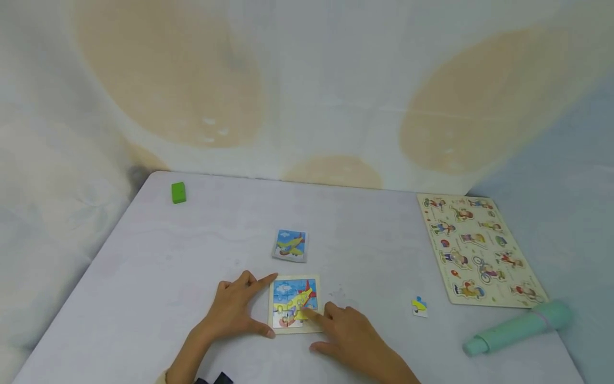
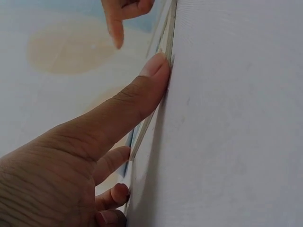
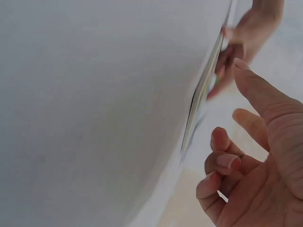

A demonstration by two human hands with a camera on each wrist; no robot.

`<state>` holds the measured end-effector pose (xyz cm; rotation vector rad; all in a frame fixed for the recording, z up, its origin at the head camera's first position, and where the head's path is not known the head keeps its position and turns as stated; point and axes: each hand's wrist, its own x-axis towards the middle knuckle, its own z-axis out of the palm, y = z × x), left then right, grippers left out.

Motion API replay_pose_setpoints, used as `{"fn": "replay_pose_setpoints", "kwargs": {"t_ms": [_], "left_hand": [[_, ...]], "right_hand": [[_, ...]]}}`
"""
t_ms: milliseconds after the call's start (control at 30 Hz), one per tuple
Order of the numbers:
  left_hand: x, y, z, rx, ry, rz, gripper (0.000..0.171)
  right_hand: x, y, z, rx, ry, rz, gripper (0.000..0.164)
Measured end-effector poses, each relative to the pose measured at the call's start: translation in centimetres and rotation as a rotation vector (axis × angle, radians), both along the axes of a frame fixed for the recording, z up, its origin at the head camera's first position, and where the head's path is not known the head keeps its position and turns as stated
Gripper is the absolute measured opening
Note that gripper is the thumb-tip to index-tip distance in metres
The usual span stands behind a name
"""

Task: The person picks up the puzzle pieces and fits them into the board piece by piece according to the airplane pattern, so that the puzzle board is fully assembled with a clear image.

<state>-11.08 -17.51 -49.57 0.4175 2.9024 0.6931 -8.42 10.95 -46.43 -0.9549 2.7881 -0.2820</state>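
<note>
A small jigsaw puzzle in a pale wooden frame [image 1: 287, 330] shows a yellow and red plane on blue. A bare pale patch shows at its lower right. My left hand [image 1: 235, 306] holds the frame at its left corners, index finger at the top and thumb at the bottom. In the left wrist view the thumb [image 2: 154, 71] presses the frame's edge. My right hand [image 1: 352, 338] touches the puzzle's right part with its extended index fingertip and grips nothing; its other fingers [image 3: 222, 161] are bent. One loose puzzle piece [image 1: 419, 307], yellow, blue and white, lies to the right.
Behind the frame lies a small plane picture [image 1: 290, 245]. A green block [image 1: 178, 192] stands at the back left. On the right are a large picture peg board [image 1: 479, 250] and a rolled mint-green item [image 1: 520, 326]. A black object [image 1: 223, 378] shows at the front edge.
</note>
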Motion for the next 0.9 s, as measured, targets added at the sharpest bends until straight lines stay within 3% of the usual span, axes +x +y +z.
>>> {"fn": "replay_pose_setpoints", "kwargs": {"t_ms": [100,200,333,467,633,900], "left_hand": [[0.1,0.0,0.2,0.003,-0.006,0.002,0.113],[0.3,-0.1,0.3,-0.001,-0.014,0.014,0.114],[0.5,-0.4,0.5,-0.012,-0.03,0.02,0.115],[0.5,-0.7,0.6,-0.009,-0.04,0.021,0.115],[0.5,-0.8,0.4,-0.006,-0.041,0.021,0.116],[0.5,-0.7,0.3,-0.002,-0.029,0.014,0.116]], "right_hand": [[-0.2,2.5,0.2,-0.072,0.038,-0.154,0.059],[-0.3,5.5,0.2,-0.198,0.013,-0.336,0.054],[-0.4,9.7,-0.2,-0.398,-0.039,-0.476,0.051],[-0.5,13.0,-0.4,-0.503,-0.008,-0.5,0.051],[-0.8,15.7,-0.6,-0.475,0.052,-0.478,0.051],[-1.8,17.8,0.2,-0.358,-0.153,-0.544,0.051]]}}
